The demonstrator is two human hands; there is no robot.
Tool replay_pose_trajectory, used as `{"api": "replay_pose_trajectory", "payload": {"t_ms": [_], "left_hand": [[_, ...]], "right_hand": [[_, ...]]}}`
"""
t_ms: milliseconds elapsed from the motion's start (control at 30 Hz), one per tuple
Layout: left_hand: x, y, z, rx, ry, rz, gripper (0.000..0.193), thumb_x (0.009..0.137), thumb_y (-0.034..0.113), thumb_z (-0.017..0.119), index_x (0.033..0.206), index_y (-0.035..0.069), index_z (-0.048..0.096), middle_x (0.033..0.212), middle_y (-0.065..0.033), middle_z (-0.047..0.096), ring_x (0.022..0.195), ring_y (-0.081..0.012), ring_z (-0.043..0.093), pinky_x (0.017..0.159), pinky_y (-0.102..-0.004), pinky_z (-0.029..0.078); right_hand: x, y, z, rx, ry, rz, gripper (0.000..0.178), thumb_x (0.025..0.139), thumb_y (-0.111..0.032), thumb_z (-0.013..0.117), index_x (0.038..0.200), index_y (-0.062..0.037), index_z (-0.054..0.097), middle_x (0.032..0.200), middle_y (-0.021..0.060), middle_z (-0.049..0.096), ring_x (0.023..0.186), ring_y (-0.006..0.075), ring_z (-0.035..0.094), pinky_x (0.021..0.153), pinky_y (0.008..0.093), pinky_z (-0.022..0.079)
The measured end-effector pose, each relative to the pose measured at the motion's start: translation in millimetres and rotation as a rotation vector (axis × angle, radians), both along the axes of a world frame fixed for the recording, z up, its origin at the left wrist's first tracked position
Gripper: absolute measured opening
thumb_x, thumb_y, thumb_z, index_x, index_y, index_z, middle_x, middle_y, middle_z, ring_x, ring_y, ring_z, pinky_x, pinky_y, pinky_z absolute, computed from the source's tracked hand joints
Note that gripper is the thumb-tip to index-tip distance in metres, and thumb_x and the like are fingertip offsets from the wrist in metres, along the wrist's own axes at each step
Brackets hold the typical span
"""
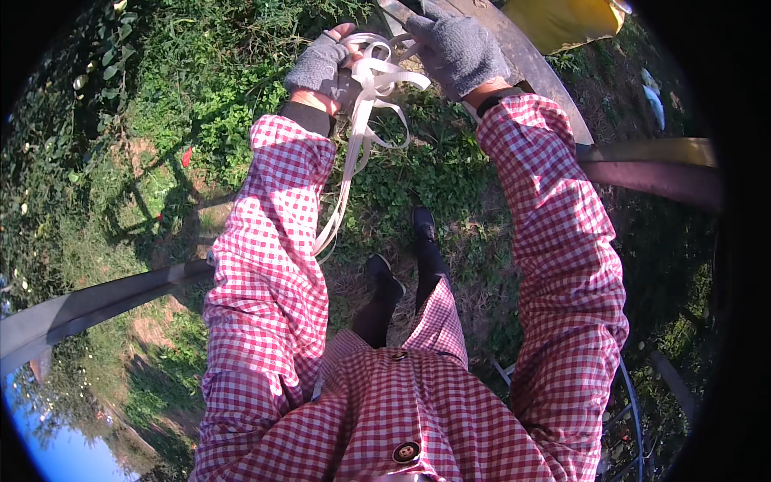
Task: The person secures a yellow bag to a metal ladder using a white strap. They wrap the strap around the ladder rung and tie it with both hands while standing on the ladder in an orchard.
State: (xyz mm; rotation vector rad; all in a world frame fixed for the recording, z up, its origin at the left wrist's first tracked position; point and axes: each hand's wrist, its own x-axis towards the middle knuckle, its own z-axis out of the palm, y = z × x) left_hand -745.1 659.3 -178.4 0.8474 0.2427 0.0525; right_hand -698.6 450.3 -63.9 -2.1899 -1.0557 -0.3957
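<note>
Both grey-gloved hands, left hand (321, 64) and right hand (458, 50), pinched looped white flat plastic strapping (365, 104) against a far grey curved metal bar (522, 60), apparently tying; tightening seemed due.

Ground cover of green weeds and grass (217, 88), with bare soil patches (152, 329) at lower left. A curved grey metal bar (96, 301) crosses the left side; a second dark bar (658, 181) runs at right (both bent by the lens). A yellow sheet (574, 20) lies at top right. Two black shoes (423, 222) stand on dry straw. White scraps (652, 92) lie at far right.
</note>
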Motion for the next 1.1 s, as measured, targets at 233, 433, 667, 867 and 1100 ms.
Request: {"api": "replay_pose_trajectory", "payload": {"t_ms": [233, 433, 667, 867, 1100], "left_hand": [[-19, -44, 117, 1.347, -0.117, -0.248, 0.023, 0.075, 0.014, 0.061, 0.094, 0.001, 0.057, 0.073, -0.0130, 0.061, 0.067, -0.0203, 0.060, 0.060, -0.0300, 0.048], [-3, -51, 130, 2.283, -0.229, -0.240, 0.021, 0.074, 0.029, 0.059, 0.070, 0.008, 0.059, 0.065, -0.0154, 0.058, 0.066, -0.0308, 0.060, 0.056, -0.0407, 0.046], [-25, -55, 2, 0.071, 0.093, 0.502, 0.012, 0.077, -0.001, 0.057, 0.089, -0.001, 0.061, 0.079, -0.0095, 0.062, 0.064, -0.0160, 0.060, 0.056, -0.0260, 0.052], [-45, -65, -14, 0.780, 0.010, 0.170, 0.013, 0.079, 0.001, 0.057, 0.091, 0.000, 0.060, 0.083, -0.0065, 0.063, 0.071, -0.0119, 0.059, 0.062, -0.0245, 0.048], [-39, -50, 29, 1.472, -0.174, -0.173, 0.016, 0.078, 0.014, 0.059, 0.090, 0.004, 0.060, 0.083, -0.0181, 0.061, 0.075, -0.0317, 0.060, 0.066, -0.0350, 0.047]], "right_hand": [[-11, -4, 11, -0.206, 0.207, -0.078, 0.026, 0.081, -0.021, 0.048, 0.103, -0.0113, 0.059, 0.104, 0.0121, 0.060, 0.093, 0.0269, 0.058, 0.082, 0.0365, 0.045], [-4, -8, -5, -0.259, -0.294, -0.057, 0.029, 0.076, -0.016, 0.050, 0.103, -0.0103, 0.058, 0.109, 0.0124, 0.057, 0.097, 0.0269, 0.056, 0.082, 0.0362, 0.046], [-11, -6, -1, -0.332, -0.173, -0.019, 0.024, 0.076, -0.015, 0.055, 0.098, -0.0107, 0.061, 0.090, 0.0140, 0.058, 0.086, 0.0300, 0.058, 0.070, 0.0397, 0.047], [-96, -20, -60, 0.584, 1.021, -0.285, 0.024, 0.077, -0.019, 0.064, 0.090, 0.0002, 0.058, 0.071, 0.0101, 0.061, 0.065, 0.0147, 0.059, 0.059, 0.0283, 0.047], [-121, 17, -73, 0.721, 1.113, -0.257, 0.050, 0.072, -0.032, 0.069, 0.101, 0.0046, 0.051, 0.079, 0.0095, 0.060, 0.060, 0.0119, 0.056, 0.052, 0.0237, 0.046]]}}
